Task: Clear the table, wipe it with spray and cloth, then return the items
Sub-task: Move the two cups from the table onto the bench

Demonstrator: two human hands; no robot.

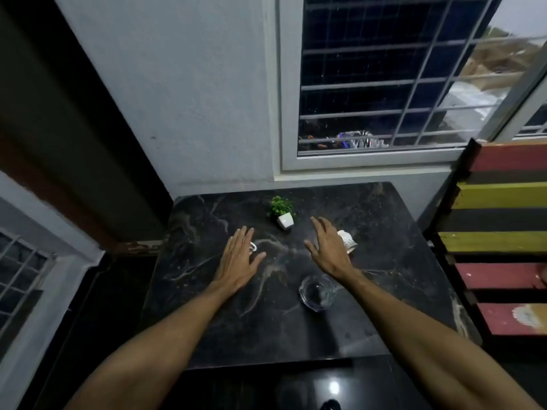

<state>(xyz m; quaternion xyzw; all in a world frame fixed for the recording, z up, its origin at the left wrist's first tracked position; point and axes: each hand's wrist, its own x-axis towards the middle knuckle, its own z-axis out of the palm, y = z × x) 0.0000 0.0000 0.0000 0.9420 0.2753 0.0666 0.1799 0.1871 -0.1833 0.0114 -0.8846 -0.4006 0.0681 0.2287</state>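
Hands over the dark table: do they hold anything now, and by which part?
Nothing is held. The left hand is spread open over a small white cup, the right hand open beside another white cup.

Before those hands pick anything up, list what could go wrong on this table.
1. The left hand covers most of a small white cup, so a blind grip may tip it.
2. The right hand reaches beside a patterned white cup that looks tilted; a nudge might roll it.
3. The clear glass bowl lies right beside the right forearm and could be swept off.
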